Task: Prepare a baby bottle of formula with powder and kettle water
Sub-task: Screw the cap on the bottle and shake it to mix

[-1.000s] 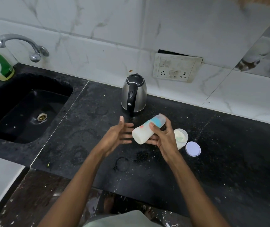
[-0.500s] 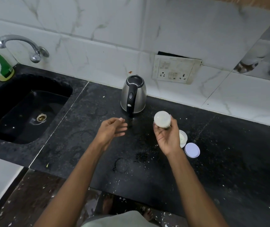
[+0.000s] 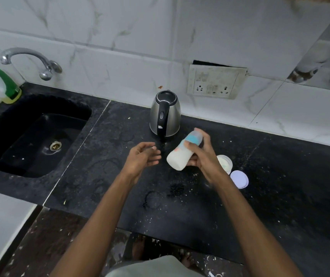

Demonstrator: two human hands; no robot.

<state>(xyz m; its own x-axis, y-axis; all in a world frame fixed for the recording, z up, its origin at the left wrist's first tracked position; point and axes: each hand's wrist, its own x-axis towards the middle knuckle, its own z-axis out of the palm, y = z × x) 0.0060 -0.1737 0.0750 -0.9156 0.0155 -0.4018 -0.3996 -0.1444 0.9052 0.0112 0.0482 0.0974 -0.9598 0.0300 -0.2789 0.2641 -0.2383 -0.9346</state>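
Note:
My right hand (image 3: 204, 158) grips a baby bottle (image 3: 182, 154) full of white formula above the black counter. The bottle is tilted, its base toward the lower left and its blue collar and clear cap up toward the kettle. My left hand (image 3: 142, 158) hovers just left of the bottle with loosely curled fingers, holding nothing and not touching it. A steel kettle (image 3: 165, 114) with a black handle stands behind the hands by the wall. An open powder tub (image 3: 225, 162) sits partly hidden behind my right hand, its white lid (image 3: 239, 179) lying beside it.
A black sink (image 3: 32, 134) is set into the counter (image 3: 280, 186) at the left, with a tap (image 3: 30, 60) and a green-capped bottle (image 3: 6, 86) behind it. A wall socket panel (image 3: 215, 81) sits above the kettle. Powder specks and water rings mark the counter.
The bottle has swung from pointing its base at me back to a tilted sideways position, as in a shake. My left hand stayed beside it with fingers curled looser.

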